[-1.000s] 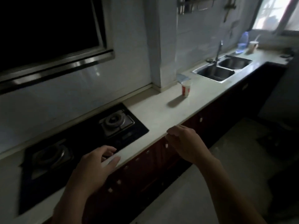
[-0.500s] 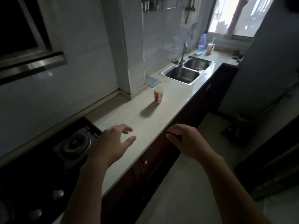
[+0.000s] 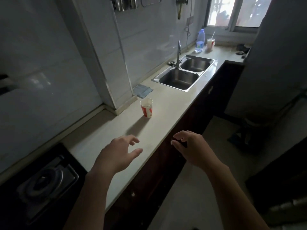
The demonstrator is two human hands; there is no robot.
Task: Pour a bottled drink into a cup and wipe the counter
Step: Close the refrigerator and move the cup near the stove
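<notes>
Presently, both bare hands hang above the near stretch of the pale stone counter (image 3: 166, 110), and neither holds anything. The left hand (image 3: 116, 155) is spread, fingers apart and slightly curled, palm down over the counter surface; whether it touches the surface cannot be told. The right hand (image 3: 191, 146) sits just past the counter's front edge, over the dark red cabinet fronts (image 3: 166, 163), with its fingers loosely bent and a gap between thumb and fingertips.

A small red-and-white paper cup (image 3: 146, 107) stands upright on the counter, well ahead of both hands, near the corner of the tiled wall pillar. Just behind it, against the wall, a folded blue-grey cloth (image 3: 142, 91) lies flat. Beyond that, a stainless steel double-bowl sink (image 3: 184, 73) is set into the counter, with a tall metal tap (image 3: 178, 53) at its back edge. At the far end, under the window, a clear blue-tinted plastic bottle (image 3: 200, 41) stands upright, just beside a second cup with a straw (image 3: 210, 44). A black gas hob (image 3: 43, 181) occupies the counter at lower left.
</notes>
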